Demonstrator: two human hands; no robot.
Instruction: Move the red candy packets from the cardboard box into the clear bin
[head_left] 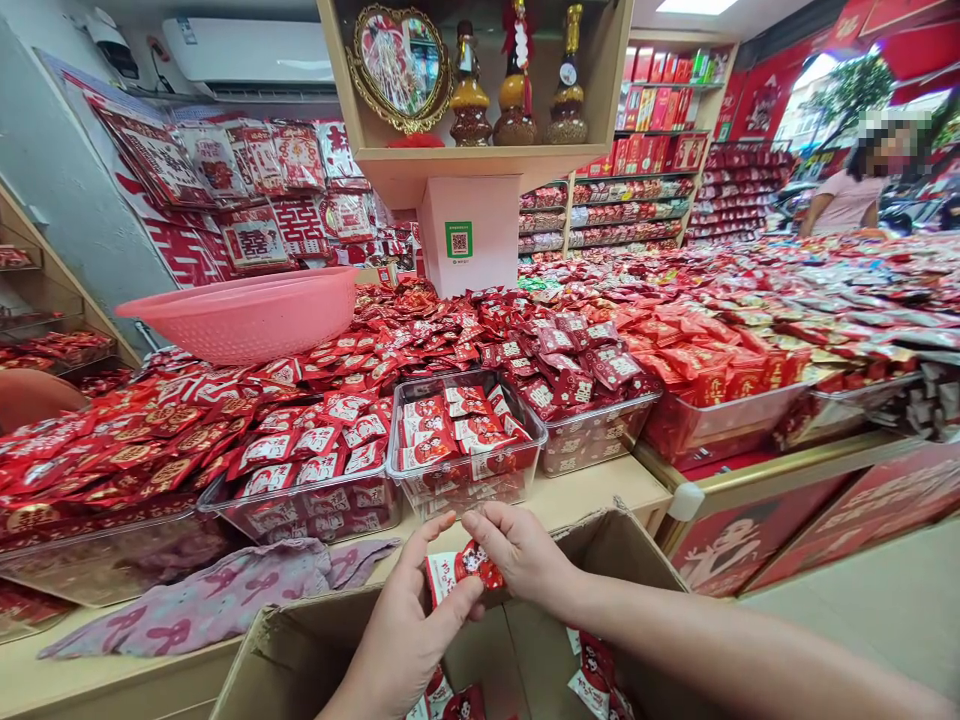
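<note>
Both of my hands meet over a cardboard box [300, 640], pinching a small red and white candy packet [442, 573] between them. My left hand [412, 610] grips its near and left side with thumb and fingers. The packet's right end sits in my right hand [525, 555], thumb on top. A few more red and white packets [592, 675] lie in the box below. Just beyond the hands stands a clear plastic bin [466, 480] partly filled with similar packets [427, 447].
Heaped bins of red packets [315, 440] flank the clear bin. A pink plastic basket [247, 315] rests on the candy at the left. A patterned cloth [202, 600] lies on the counter's edge. A pink pillar [480, 225] carries a shelf. Another person [847, 195] stands far right.
</note>
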